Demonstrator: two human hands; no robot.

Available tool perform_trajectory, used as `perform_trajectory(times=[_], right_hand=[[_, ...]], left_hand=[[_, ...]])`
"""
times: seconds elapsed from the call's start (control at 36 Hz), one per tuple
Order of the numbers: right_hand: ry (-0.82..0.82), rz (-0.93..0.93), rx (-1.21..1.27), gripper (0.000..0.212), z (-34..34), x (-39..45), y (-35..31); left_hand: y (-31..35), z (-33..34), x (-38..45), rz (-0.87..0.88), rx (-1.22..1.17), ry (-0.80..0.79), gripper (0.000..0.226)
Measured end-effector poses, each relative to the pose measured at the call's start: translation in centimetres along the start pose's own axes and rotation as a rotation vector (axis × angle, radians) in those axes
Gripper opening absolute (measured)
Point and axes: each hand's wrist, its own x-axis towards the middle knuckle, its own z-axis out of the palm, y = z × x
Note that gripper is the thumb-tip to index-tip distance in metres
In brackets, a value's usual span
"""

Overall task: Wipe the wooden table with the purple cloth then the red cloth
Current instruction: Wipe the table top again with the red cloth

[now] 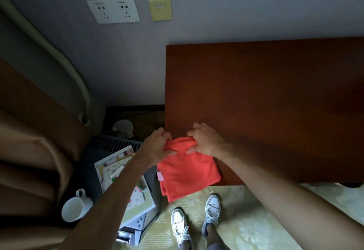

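Observation:
The red cloth hangs over the near left corner of the wooden table, its lower half draped past the table's front edge. My left hand grips the cloth's upper left corner at the table's left edge. My right hand pinches the cloth's top edge on the table surface. A small pink tag shows on the cloth's left side. No purple cloth is in view.
Left of the table stands a dark low unit holding a white mug and a patterned booklet. Brown curtains hang at far left. Wall sockets sit above. My feet in white shoes stand on pale carpet.

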Motion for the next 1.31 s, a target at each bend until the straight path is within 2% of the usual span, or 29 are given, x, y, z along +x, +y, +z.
perform_trajectory(times=[0.06,0.19,0.31,0.39,0.47,0.53,0.61,0.67,0.72,0.83,1.06,1.11,1.22,1.31], right_hand=[[0.030,-0.032,0.033,0.053,-2.0,-0.3,0.2],[0.302,-0.182,0.130,0.032,-7.1,-4.0,0.7],[0.391,-0.263,0.192,0.037,-7.0,-5.4,0.4],[0.349,-0.261,0.117,0.034,-4.8,-5.0,0.8],[0.150,-0.245,-0.044,0.045,-1.8,-4.5,1.5],[0.149,-0.228,-0.064,0.045,0.1,-4.0,1.4],[0.332,-0.236,-0.024,0.053,2.1,-1.7,0.1],[0.382,-0.291,-0.044,0.062,3.3,0.7,-1.3],[0.334,-0.344,-0.135,0.066,5.1,2.9,-2.5],[0.355,-0.318,-0.250,0.063,7.7,4.5,-3.0],[0.419,-0.134,-0.144,0.089,11.4,-0.3,-5.6],[0.397,-0.177,-0.167,0.089,12.2,-1.6,-5.7],[0.349,-0.364,-0.265,0.083,11.7,-2.8,-3.0],[0.330,-0.409,-0.309,0.082,11.1,-2.4,-1.6]], left_hand=[[1.2,-2.3,-0.3,0.060,-0.053,0.043,0.034],[4.9,-8.0,-2.8,0.191,0.012,0.235,0.034],[5.8,-8.4,-4.3,0.345,0.145,0.373,0.027],[4.5,-6.1,-4.2,0.363,0.189,0.337,0.027],[2.4,-2.6,-4.3,0.306,0.212,0.086,0.031],[1.3,-0.9,-5.0,0.235,0.177,-0.054,0.030],[-0.5,-0.1,-6.1,0.143,-0.036,0.028,0.030],[-1.8,-0.1,-6.7,0.096,-0.129,0.099,0.023],[-3.2,-0.1,-7.2,0.090,-0.138,0.149,0.015],[-5.7,0.2,-7.4,0.107,-0.178,0.206,0.026],[-5.8,0.2,-7.5,0.113,-0.281,0.312,0.015],[-5.6,-0.1,-7.3,0.112,-0.290,0.311,0.011],[-5.9,-0.7,-6.1,0.106,-0.299,0.304,0.017],[-6.2,-1.1,-4.6,0.122,-0.315,0.319,0.018]])
